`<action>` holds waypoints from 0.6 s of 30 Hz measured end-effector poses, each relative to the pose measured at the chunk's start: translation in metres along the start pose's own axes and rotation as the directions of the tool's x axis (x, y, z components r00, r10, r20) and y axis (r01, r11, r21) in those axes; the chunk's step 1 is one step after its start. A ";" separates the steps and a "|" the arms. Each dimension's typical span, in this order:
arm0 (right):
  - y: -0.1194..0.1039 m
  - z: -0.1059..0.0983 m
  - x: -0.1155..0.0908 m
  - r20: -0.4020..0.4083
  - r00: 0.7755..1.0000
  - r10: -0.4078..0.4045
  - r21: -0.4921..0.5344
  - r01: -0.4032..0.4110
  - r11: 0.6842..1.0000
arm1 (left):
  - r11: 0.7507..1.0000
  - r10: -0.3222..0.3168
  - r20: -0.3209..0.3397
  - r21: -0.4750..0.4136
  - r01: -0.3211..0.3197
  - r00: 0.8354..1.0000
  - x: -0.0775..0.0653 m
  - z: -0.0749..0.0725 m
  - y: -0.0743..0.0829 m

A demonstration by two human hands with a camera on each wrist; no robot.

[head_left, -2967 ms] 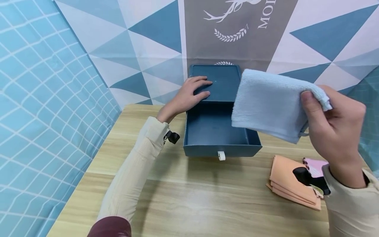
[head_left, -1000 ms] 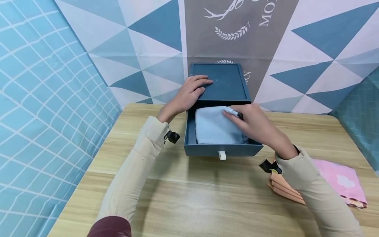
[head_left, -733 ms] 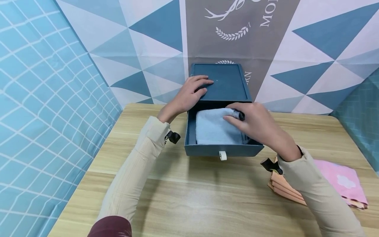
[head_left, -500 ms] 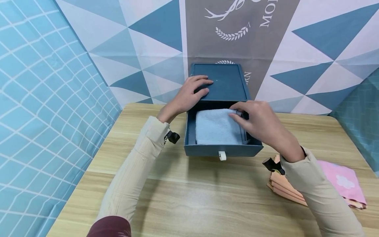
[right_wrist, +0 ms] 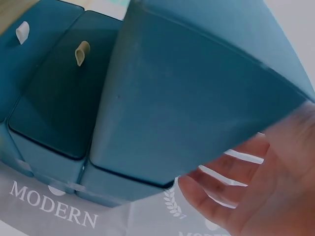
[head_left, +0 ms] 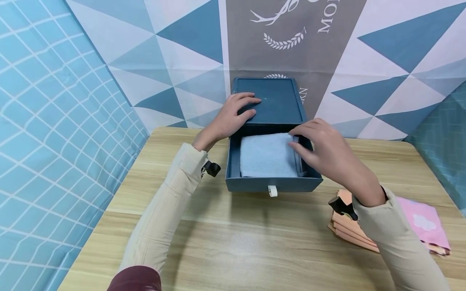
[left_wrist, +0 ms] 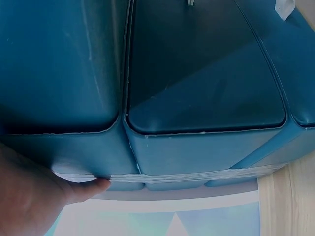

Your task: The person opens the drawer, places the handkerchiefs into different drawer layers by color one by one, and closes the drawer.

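Observation:
A dark blue drawer cabinet (head_left: 280, 105) stands against the wall, its top drawer (head_left: 269, 184) pulled out by a white tab. In that drawer lies a folded light blue towel (head_left: 268, 157). My left hand (head_left: 233, 115) rests on the cabinet top at its left side; in the left wrist view, the thumb (left_wrist: 88, 190) lies along the cabinet's edge. Over the drawer's right side is my right hand (head_left: 324, 147), thumb and fingers apart at the towel's right edge. Whether the fingertips touch the towel I cannot tell. The right wrist view shows its fingers (right_wrist: 216, 182) spread beside the drawer.
Folded orange cloths (head_left: 349, 226) and a folded pink cloth (head_left: 426, 222) lie on the wooden table (head_left: 236, 250) at the right, partly behind the right sleeve. More closed drawers (right_wrist: 54, 93) sit beneath the open one. A patterned wall covering (head_left: 193, 44) backs the cabinet.
My right hand carried the towel from the right into the drawer. It has since let go, its thumb and fingers parting, and shifted slightly right. My left hand has stayed on the cabinet top.

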State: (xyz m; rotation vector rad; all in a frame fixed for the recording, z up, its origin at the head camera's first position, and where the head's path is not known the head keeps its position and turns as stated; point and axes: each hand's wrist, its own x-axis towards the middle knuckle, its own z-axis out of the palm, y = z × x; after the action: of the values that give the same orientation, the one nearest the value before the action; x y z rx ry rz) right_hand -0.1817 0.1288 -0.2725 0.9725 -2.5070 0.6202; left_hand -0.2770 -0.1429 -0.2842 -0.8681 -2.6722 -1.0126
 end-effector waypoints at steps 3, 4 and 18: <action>-0.001 -0.005 -0.006 -0.009 1.000 0.008 0.003 -0.008 1.000 | 1.000 0.000 -0.001 -0.003 0.000 1.000 0.000 0.000 0.000; -0.002 -0.006 -0.009 -0.013 1.000 0.013 0.008 -0.013 1.000 | 1.000 0.000 0.000 -0.005 0.000 1.000 0.000 0.000 0.000; -0.028 -0.024 -0.053 -0.271 0.955 -0.123 0.059 0.144 0.988 | 1.000 0.004 -0.005 -0.010 -0.004 1.000 0.000 0.000 -0.001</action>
State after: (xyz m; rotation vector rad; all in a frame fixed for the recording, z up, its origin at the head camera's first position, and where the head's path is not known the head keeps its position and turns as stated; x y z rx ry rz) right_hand -0.1212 0.1514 -0.2719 1.0034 -2.1770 0.7570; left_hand -0.2777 -0.1430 -0.2845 -0.8710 -2.6627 -1.0271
